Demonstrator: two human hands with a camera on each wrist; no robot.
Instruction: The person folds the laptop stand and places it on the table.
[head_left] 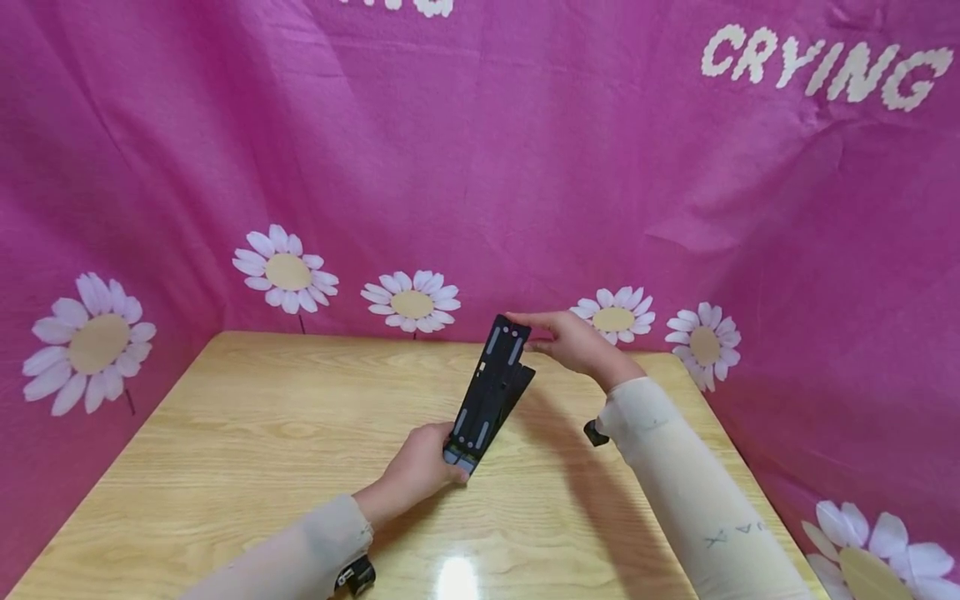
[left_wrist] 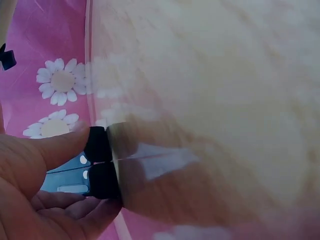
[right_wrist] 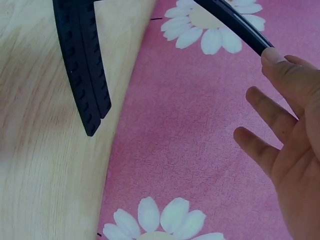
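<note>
A black folding stand (head_left: 489, 387) with pale grey strips is held tilted above the table, its two hinged parts spread in a narrow V. At its lower end, my left hand (head_left: 422, 460) grips it between thumb and fingers; the left wrist view shows two black end caps (left_wrist: 104, 180) there. Up at the far end, my right hand (head_left: 581, 343) pinches the edge of the strip-covered part with thumb and forefinger. In the right wrist view the notched lower part (right_wrist: 82, 70) hangs apart from that hand, whose other fingers (right_wrist: 272, 117) are spread.
Beneath the hands is a light wooden table (head_left: 247, 417) with a glare spot near its front. A pink cloth (head_left: 480, 167) printed with daisies and white letters stands behind it and along both sides. Small black devices are strapped at both wrists.
</note>
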